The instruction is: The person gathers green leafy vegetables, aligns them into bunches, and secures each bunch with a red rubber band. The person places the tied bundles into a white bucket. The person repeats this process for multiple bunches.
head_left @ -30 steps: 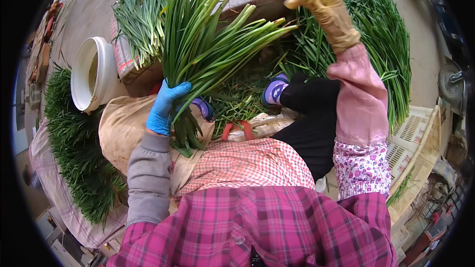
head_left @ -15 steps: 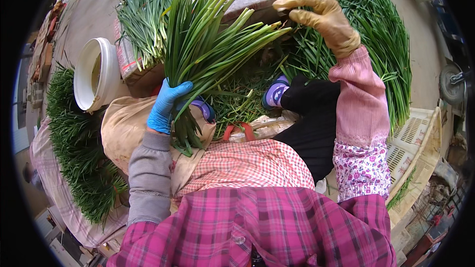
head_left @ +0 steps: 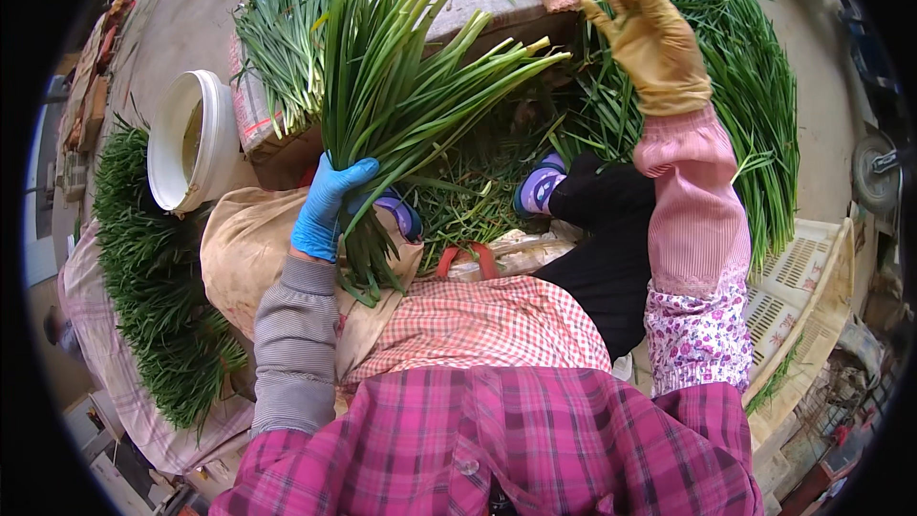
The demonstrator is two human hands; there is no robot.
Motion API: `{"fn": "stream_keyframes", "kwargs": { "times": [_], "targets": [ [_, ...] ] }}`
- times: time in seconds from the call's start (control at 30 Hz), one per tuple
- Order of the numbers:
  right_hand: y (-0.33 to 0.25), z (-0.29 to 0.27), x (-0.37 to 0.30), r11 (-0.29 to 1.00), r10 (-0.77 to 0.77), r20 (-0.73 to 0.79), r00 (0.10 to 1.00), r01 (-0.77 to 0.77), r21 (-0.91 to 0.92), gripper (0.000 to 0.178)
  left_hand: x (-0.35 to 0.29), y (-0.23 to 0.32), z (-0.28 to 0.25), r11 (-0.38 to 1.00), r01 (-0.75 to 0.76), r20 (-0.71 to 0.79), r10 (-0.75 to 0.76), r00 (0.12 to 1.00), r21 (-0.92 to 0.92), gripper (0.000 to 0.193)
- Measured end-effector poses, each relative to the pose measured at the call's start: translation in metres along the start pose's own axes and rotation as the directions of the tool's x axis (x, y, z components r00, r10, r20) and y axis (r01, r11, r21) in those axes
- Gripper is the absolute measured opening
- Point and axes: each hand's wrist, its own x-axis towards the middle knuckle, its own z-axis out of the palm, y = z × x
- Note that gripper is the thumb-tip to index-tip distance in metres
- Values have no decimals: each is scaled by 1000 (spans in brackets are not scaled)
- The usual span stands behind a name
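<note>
Head view: the left hand [head_left: 330,208] is clamped round the leafy part of a bunch of greens [head_left: 387,124], stalks [head_left: 516,57] fanning above the grip and tips [head_left: 368,258] hanging below; the right hand [head_left: 661,50], fingers apart, is above and right of it, before a leafy pile [head_left: 755,96]. The bunch is probably light, limp at the tips, firmer at the stalks and easily bruised, suiting a snug, gentle wrap where the stems gather. Against the preceding frame, the right hand lies farther right, fingers more upright.
</note>
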Motion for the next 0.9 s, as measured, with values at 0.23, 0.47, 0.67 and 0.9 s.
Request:
{"fn": "stream_keyframes", "kwargs": {
  "times": [0.23,0.47,0.67,0.9],
  "targets": [
    [28,33,-9,615,77,158,984,78,-785,24,-4,6,-3,998,59,-15,-59,998,-6,50],
    [30,23,-8,695,15,-6,1000,-15,-719,12,-8,9,4,993,-63,-17,65,998,97,57],
    [10,15,-11,698,-78,25,997,72,-713,18,-7,11,-7,994,-88,-15,90,996,67,51],
    [51,39,-13,579,-80,347,935,327,-747,15,-10,12,3,996,-59,-27,61,998,61,53]
  ]
}}
